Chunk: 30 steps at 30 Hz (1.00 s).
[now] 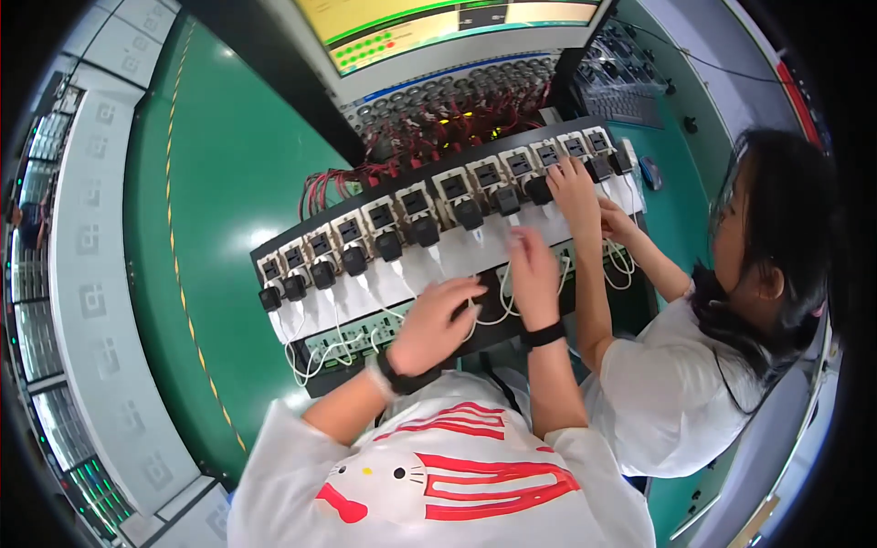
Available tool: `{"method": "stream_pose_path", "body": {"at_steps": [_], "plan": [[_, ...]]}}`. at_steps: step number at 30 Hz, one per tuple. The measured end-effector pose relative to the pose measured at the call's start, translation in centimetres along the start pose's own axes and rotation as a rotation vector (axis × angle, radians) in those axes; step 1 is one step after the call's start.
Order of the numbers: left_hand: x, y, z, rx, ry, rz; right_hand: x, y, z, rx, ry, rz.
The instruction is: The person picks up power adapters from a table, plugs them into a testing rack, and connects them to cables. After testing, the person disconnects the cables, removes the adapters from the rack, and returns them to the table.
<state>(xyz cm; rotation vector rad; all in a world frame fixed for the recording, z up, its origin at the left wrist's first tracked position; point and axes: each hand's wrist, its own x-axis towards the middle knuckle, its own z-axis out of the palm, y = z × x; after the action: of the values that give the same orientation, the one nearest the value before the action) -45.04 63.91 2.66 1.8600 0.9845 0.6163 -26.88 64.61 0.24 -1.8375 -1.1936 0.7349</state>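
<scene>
My left hand (435, 327) hovers over the front edge of a long white socket board (402, 283), thumb and fingers apart with a dark gap between them. To its right, my right hand (533, 274) points forward over the same edge, its fingers stretched out and slightly blurred; nothing shows in it. A row of sockets (414, 198) runs along the board, most with black plug-in chargers (468, 214) in them. From these, white cables (367, 290) lead down to a green circuit-board strip (365, 336), partly hidden by my left hand.
At my right, a co-worker in a white shirt reaches over the board, one hand (574, 190) at the chargers. Behind stand a screen (457, 36) and red wires (338, 187). A keyboard (630, 110) and mouse (650, 173) lie at the far right; white cabinets (100, 301) line the left.
</scene>
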Motion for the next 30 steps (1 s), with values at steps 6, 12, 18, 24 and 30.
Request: {"method": "stream_pose_path", "body": {"at_steps": [6,12,18,24,30], "plan": [[-7.2,-3.7,-10.2,0.219,0.075,-0.232,-0.6,-2.5,13.7,-0.316,-0.495,-0.067],[-7.2,-5.1,-11.2,0.376,0.197,-0.105,-1.8,-2.0,16.6,-0.052,-0.311,-0.048],[-4.5,-3.3,-10.5,0.535,0.084,0.117,-7.6,-5.7,10.3,0.198,-0.69,-0.227],[-6.3,-3.6,-8.8,0.586,-0.612,0.129,-11.8,-5.2,7.8,-0.177,-0.912,-0.111],[-7.2,-0.7,-10.8,0.385,-0.821,0.111,-14.4,-4.6,6.8,0.107,-0.946,-0.183]]}}
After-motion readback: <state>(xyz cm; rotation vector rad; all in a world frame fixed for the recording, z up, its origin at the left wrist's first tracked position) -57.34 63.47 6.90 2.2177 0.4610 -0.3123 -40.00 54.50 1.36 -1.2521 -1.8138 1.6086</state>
